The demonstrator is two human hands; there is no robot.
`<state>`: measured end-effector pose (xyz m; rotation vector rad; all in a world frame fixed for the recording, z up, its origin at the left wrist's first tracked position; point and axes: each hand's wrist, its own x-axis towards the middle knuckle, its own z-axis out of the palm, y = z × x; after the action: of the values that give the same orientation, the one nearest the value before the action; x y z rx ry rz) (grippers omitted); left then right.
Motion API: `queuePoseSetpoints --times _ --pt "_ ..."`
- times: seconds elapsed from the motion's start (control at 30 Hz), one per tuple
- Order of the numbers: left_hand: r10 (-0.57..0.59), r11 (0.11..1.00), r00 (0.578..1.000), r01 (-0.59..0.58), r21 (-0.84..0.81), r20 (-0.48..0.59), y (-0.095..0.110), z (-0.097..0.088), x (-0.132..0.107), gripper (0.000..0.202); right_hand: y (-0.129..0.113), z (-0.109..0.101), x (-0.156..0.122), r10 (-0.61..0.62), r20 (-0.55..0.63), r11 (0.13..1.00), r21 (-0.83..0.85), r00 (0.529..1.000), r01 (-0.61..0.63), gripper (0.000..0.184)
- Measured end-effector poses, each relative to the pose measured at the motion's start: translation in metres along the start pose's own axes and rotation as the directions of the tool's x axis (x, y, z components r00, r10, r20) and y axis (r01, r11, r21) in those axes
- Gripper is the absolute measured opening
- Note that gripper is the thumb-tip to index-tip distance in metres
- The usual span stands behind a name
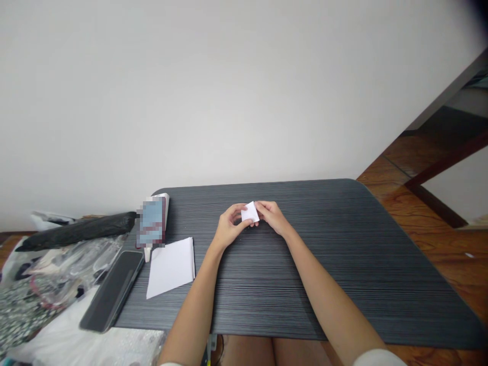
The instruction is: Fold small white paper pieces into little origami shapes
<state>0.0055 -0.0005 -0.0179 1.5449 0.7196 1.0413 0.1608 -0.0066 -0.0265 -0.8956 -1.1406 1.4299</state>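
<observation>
A small white piece of folded paper (250, 212) is held between my two hands, just above the dark table. My left hand (230, 223) grips its left side, with the thumb along the lower edge and the fingers behind. On the other side, my right hand (271, 214) pinches the paper's right edge and upper corner. Some fingertips are hidden behind the paper. To the left of my left forearm, a stack of white paper sheets (171, 267) lies on the table.
The dark striped table (343, 264) stands against a white wall. A phone (112, 292) lies at its left edge, near a box with a blurred face (151, 221). Plastic bags (87, 259) and a long black bundle (82, 231) are heaped beyond that edge.
</observation>
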Motion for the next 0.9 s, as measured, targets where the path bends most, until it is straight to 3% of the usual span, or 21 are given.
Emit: queuePoseSetpoints --times 0.17,0.5,0.67,0.9 --pt "0.003 1.0 0.999 -0.004 0.019 0.038 -0.0017 0.0005 -0.0013 0.038 0.0004 -0.0022 0.0013 0.013 -0.083 0.999 -0.038 0.996 -0.017 0.034" --pt "-0.016 0.999 1.0 0.015 0.048 0.024 0.0 0.0 -0.0018 0.036 -0.0007 -0.0044 0.0001 -0.008 -0.029 0.999 -0.04 1.0 0.007 0.033" --pt "0.029 0.998 0.999 -0.03 0.055 0.022 -0.0026 -0.0009 -0.0016 0.036 -0.0047 -0.0027 -0.0019 -0.004 -0.042 0.999 -0.038 0.999 0.003 0.036" --pt "0.047 0.996 0.999 -0.045 0.078 -0.02 -0.0012 -0.0005 0.0 0.028 -0.0036 -0.0017 -0.002 -0.024 -0.037 0.991 -0.134 0.999 0.019 0.03"
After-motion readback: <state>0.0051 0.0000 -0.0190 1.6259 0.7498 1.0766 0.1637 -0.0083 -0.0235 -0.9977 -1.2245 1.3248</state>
